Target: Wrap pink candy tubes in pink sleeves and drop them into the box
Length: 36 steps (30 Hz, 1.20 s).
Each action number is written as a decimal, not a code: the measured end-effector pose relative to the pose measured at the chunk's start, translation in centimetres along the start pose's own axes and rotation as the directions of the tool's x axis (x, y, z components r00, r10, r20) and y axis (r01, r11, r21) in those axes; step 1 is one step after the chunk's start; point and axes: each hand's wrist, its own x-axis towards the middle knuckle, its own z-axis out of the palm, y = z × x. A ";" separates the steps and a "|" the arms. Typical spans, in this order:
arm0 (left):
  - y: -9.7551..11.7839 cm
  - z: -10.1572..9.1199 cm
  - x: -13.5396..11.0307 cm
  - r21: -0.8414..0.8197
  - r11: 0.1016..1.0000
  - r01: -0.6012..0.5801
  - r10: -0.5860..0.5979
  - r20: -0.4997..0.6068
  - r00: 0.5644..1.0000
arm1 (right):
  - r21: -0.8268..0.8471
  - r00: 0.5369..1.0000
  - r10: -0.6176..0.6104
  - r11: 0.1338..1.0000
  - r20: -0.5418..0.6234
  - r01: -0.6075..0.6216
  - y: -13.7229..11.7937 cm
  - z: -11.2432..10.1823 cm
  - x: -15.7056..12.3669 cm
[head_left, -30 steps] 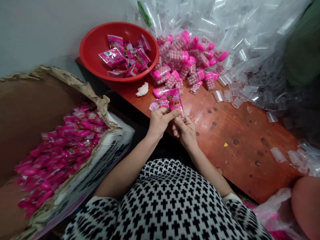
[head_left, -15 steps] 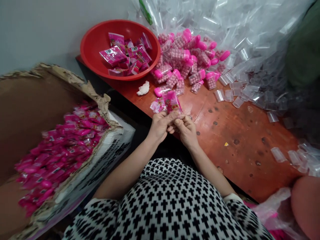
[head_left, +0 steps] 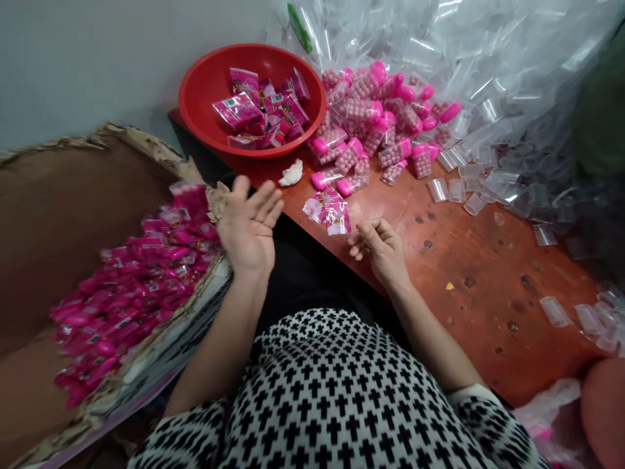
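Observation:
My left hand is raised beside the torn rim of the carton, palm up and fingers spread, holding nothing. Just past its fingertips, a pink packet shows at the carton's upper corner; whether it is falling or resting I cannot tell. Over the table's near edge is my right hand, thumb and forefinger pressed together and the other fingers curled. Anything in that pinch is too small to make out. Flat pink printed wrappers lie on the table just left of it.
The cardboard carton on the left holds many filled pink packets. A red bowl contains more packets. Pink-capped bottles of small balls are heaped beside it. Clear plastic cups spread over the table's right side.
Both hands were together around a pink packet. They have parted: the left swung left to the carton and opened, and the packet is now at the carton. The right moved slightly right.

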 end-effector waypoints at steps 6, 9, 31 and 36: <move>-6.5 1.1 0.3 0.587 0.665 -0.461 0.108 0.535 0.838 | -0.133 0.999 -0.006 0.991 0.033 0.011 -0.3 -0.2 -0.2; -8.1 1.4 0.0 0.625 0.524 -0.579 0.146 0.604 0.784 | -0.212 0.999 -0.010 0.977 0.048 0.020 -0.6 -0.6 0.4; -5.0 1.8 -2.2 0.184 0.882 0.435 -0.471 0.380 0.796 | -0.311 0.983 -0.081 0.942 0.164 0.129 -0.7 -0.3 5.2; -4.9 1.6 -2.1 0.124 0.863 0.491 -0.505 0.277 0.818 | -0.848 0.868 -0.287 0.237 0.404 0.473 -2.4 -1.4 8.5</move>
